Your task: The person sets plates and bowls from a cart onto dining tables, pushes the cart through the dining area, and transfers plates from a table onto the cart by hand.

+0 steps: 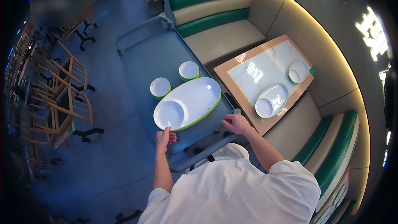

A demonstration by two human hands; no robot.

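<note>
On the grey cart (143,62) lies a large oval white dish (195,99) with a green outer side and a round hollow at its near left end. Two small round white bowls, the left one (160,87) and the right one (189,70), stand just beyond it, each seemingly stacked. My left hand (165,138) is at the dish's near left edge, thumb at the rim, fingers curled; whether it grips the dish is unclear. At the cart's near right corner, beside the handle post, my right hand (235,123) has curled fingers, and nothing can be made out inside them.
Right of the cart, a wood-edged table (232,72) bears an oval dish (271,100) and a round bowl (297,72). Green and beige booth seats (224,39) flank it. Wooden chairs (72,103) stand at the left. The cart's handle (203,153) is near my body.
</note>
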